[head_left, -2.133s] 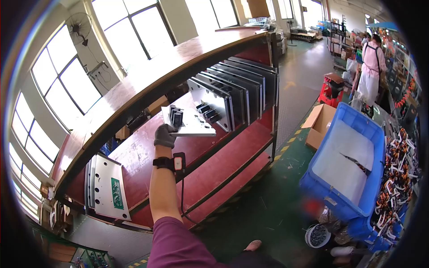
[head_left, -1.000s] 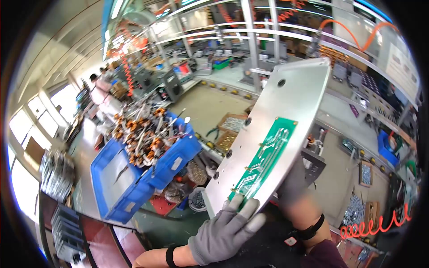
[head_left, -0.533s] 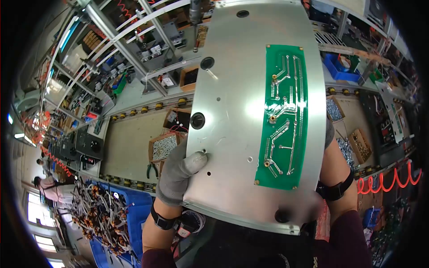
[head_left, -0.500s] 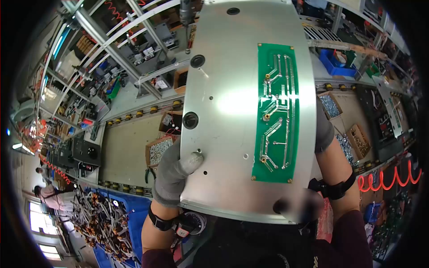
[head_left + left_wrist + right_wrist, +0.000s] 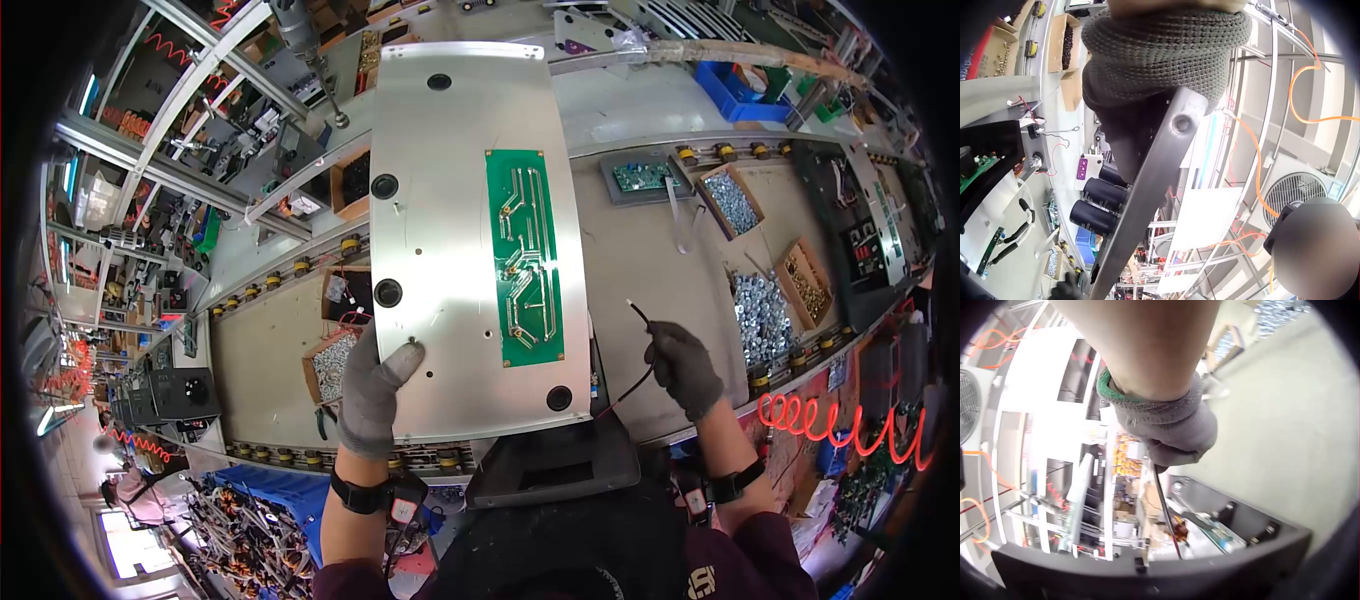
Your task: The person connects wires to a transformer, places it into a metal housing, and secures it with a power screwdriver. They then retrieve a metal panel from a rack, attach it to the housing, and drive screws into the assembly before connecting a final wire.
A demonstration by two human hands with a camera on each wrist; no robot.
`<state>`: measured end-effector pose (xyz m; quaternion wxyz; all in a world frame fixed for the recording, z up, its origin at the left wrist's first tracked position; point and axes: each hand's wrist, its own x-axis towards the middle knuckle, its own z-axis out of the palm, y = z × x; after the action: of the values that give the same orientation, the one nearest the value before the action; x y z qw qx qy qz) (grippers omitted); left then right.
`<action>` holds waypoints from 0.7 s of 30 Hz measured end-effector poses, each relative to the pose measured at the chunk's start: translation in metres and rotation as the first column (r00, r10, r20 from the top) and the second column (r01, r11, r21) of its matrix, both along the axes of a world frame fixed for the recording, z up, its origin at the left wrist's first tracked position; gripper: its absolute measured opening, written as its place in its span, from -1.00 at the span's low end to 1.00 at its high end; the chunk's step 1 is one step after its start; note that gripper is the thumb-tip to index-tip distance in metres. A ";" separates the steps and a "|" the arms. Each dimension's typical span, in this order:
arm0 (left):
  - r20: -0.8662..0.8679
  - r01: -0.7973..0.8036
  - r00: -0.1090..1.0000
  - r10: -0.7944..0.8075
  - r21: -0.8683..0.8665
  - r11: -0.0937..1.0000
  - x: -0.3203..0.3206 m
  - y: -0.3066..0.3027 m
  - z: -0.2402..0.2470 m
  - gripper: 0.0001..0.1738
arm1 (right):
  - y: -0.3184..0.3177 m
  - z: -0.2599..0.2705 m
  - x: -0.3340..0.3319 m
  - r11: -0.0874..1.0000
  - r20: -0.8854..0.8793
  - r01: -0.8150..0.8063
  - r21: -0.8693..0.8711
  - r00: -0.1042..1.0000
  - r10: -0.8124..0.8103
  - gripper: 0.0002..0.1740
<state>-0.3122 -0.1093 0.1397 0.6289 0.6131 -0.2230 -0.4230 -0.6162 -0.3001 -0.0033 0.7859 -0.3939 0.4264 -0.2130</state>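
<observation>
My left hand (image 5: 369,402) grips the flat silver metal panel (image 5: 445,230) at its left edge, probably so my right hand's (image 5: 686,370) curled fingers can pinch the thin black cable (image 5: 639,313).

Loose silver hardware (image 5: 762,318) lies on the bench (image 5: 690,290) to your right, beside a carton (image 5: 811,257) of brass-coloured pieces. Red coiled hose (image 5: 850,432) near the bench's edge. Blue bin (image 5: 738,107) farther up, power driver (image 5: 297,25) upper left, pliers (image 5: 321,425) to your left.
</observation>
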 end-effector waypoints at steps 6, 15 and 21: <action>0.042 -0.156 0.987 0.156 -0.004 0.988 0.004 0.018 -0.031 -0.31 | -0.025 0.096 0.027 0.929 0.092 -0.179 -0.325 0.971 0.219 -0.53; -0.110 -0.260 0.963 0.246 -0.128 0.957 -0.016 0.029 -0.026 -0.33 | 0.004 0.003 -0.017 0.968 -0.190 0.138 0.208 0.977 -0.098 -0.15; -0.169 -0.241 0.962 0.214 -0.160 0.957 -0.020 0.028 -0.036 -0.35 | 0.016 0.034 -0.049 0.987 -0.050 -0.125 0.103 0.990 0.130 -0.23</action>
<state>-0.3320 -0.0817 0.1040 0.7410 0.5421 -0.1401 -0.3707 -0.6650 -0.2841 0.0310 0.8042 -0.3867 0.4324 -0.1296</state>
